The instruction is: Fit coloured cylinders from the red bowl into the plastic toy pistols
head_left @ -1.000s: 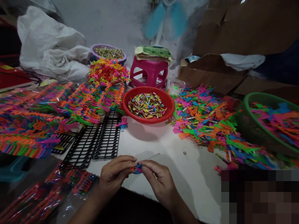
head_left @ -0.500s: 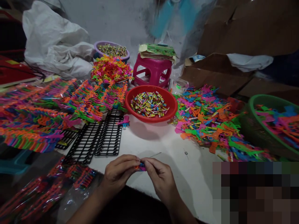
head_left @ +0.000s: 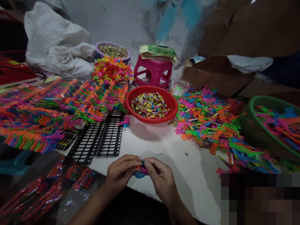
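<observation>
While both hands met at the near edge of the white table (head_left: 164,147), the left hand (head_left: 119,174) and right hand (head_left: 159,179) each pinched one small plastic toy piece (head_left: 140,171), blue and pink-orange, held between the fingertips just above the table top. Judged step: fitting or pressing two small parts together, mid-assembly; the join itself was hidden by the fingers. Next move would call for a firm squeeze with the parts kept aligned, then a free spot to set the piece down. Far of the hands sat a red bowl (head_left: 131,106) of small coloured tubes; black racks (head_left: 103,140) lay to the left, a loose heap of coloured pieces (head_left: 206,122) to the right, a green basket (head_left: 253,106) at far right. Against half a second before: the hands stayed in place, fingertips slightly lower and more closed, and more of the blue part showed below them.
</observation>
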`<control>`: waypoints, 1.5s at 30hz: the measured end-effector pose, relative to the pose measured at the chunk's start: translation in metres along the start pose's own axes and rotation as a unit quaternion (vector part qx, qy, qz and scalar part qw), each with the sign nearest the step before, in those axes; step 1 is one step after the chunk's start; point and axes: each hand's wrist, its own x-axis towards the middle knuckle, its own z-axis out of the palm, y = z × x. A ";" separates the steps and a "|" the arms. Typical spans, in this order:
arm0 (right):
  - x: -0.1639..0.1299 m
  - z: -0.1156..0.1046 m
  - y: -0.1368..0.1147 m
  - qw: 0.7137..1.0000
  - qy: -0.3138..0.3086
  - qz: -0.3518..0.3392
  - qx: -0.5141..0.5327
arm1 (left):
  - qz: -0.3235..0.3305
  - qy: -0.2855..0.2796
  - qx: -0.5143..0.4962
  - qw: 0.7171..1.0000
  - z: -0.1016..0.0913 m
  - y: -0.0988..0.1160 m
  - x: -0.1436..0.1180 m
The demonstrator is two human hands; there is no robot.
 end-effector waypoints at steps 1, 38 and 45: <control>0.000 0.000 0.000 1.000 -0.002 0.000 0.004 | -0.003 0.002 -0.002 1.000 0.000 0.000 0.001; 0.029 -0.001 0.074 0.971 0.032 0.139 0.191 | -0.492 0.130 -0.373 0.776 0.033 -0.030 0.019; 0.036 -0.007 0.069 0.935 0.119 0.158 0.295 | -0.547 0.099 -0.452 0.698 0.026 -0.026 0.008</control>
